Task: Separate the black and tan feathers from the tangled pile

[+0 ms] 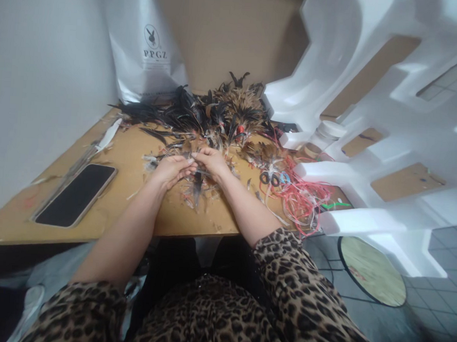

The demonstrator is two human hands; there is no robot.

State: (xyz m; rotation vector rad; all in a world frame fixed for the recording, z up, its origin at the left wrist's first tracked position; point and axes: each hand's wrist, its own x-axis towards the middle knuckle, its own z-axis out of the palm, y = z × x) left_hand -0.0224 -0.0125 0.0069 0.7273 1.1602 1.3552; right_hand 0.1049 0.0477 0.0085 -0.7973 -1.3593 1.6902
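Observation:
Both hands meet over the middle of the wooden table (133, 206), above scattered feather bits (196, 192). My left hand (175, 171) is closed in a pinch on something too small to make out. Close beside it, my right hand (210, 163) also pinches, fingertips nearly touching the left ones; what it grips is hidden. Brown and black feathers show just behind the fingers. Farther back lies a heap of black feathers (178, 108) beside a large brown feather bundle (240, 104). Scissors (270, 179) with black handles lie to the right of my hands.
A phone (76, 195) lies at the left, near a white feather (110, 134). Tangled pink string (302, 198) lies right of the scissors. A white bag (143, 42) stands behind; white foam packing (352, 173) and a lidded jar (329, 133) are at the right.

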